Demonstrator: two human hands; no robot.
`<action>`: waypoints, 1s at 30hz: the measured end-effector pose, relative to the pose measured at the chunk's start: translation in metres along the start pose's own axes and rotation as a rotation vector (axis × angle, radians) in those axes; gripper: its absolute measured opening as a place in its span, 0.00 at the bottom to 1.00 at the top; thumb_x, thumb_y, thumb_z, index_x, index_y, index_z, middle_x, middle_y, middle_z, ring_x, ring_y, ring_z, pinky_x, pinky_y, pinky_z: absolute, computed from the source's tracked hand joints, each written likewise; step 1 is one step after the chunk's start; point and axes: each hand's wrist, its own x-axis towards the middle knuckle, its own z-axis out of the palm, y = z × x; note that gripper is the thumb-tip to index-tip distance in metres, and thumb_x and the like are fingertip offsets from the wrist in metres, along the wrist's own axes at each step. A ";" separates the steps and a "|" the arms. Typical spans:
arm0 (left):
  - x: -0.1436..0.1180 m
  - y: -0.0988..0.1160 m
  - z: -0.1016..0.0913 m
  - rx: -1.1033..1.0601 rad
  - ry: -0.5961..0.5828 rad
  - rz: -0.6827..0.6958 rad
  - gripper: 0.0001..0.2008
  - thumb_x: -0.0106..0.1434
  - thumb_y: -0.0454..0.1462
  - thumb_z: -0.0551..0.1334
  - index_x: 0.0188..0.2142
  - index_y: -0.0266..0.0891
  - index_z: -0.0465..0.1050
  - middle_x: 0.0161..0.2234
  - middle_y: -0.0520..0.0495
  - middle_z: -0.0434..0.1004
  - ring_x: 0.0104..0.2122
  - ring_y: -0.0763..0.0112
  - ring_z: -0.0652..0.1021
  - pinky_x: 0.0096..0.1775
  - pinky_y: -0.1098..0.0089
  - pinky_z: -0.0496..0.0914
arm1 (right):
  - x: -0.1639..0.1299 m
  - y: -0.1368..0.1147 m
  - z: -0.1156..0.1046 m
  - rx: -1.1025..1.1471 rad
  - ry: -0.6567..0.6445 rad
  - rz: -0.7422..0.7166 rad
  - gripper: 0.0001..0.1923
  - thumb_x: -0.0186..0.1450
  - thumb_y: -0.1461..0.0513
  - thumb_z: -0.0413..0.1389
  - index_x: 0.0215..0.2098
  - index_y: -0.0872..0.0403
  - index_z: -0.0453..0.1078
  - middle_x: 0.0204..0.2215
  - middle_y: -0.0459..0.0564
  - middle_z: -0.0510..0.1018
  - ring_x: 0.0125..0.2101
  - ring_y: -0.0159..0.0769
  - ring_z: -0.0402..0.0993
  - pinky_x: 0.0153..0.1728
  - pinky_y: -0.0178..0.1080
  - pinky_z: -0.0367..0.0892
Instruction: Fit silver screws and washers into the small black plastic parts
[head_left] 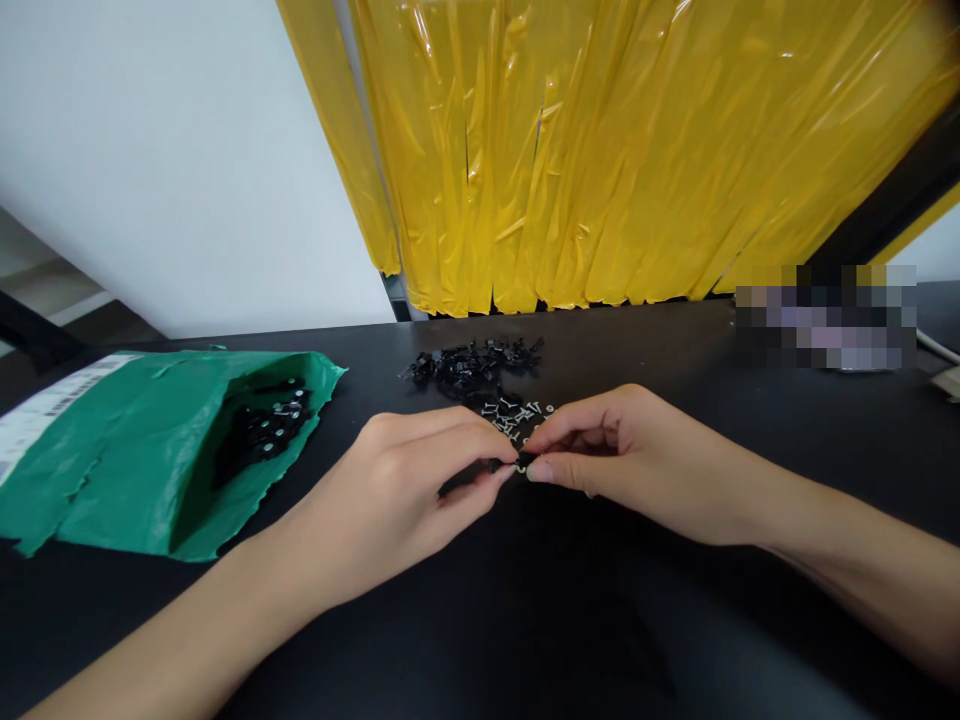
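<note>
My left hand pinches a small black part between thumb and forefinger, just above the table. My right hand meets it from the other side, thumb and forefinger closed at the same spot. A tiny pale metal piece shows between the fingertips; whether my right hand grips it or the black part is too small to tell. Right behind the fingers lies a loose heap of small silver screws, partly hidden by my hands. Beyond it sits a pile of small black plastic parts.
At the left, a torn green plastic bag lies with its mouth towards me, black parts with silver discs inside. Yellow plastic strips hang behind the black table. A blurred-out object stands at the back right, near a white cable.
</note>
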 end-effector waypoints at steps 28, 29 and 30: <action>0.000 0.007 0.016 -0.180 0.324 -0.131 0.09 0.66 0.29 0.68 0.43 0.44 0.75 0.41 0.54 0.87 0.40 0.75 0.86 0.43 0.78 0.80 | -0.003 -0.006 0.000 0.107 0.061 -0.009 0.07 0.64 0.56 0.67 0.35 0.51 0.82 0.27 0.45 0.78 0.28 0.31 0.67 0.27 0.34 0.61; 0.000 0.006 0.015 -0.122 0.312 -0.108 0.08 0.66 0.29 0.67 0.42 0.43 0.77 0.41 0.53 0.87 0.40 0.74 0.86 0.44 0.77 0.80 | -0.003 -0.006 0.000 0.108 0.061 -0.001 0.07 0.64 0.57 0.67 0.34 0.52 0.82 0.27 0.45 0.77 0.28 0.30 0.66 0.27 0.34 0.61; 0.000 0.006 0.014 -0.085 0.296 -0.088 0.07 0.67 0.29 0.67 0.42 0.42 0.78 0.41 0.52 0.87 0.40 0.73 0.86 0.45 0.76 0.80 | -0.002 -0.006 0.000 0.107 0.066 0.006 0.06 0.63 0.57 0.67 0.34 0.52 0.82 0.26 0.45 0.77 0.27 0.30 0.66 0.27 0.34 0.61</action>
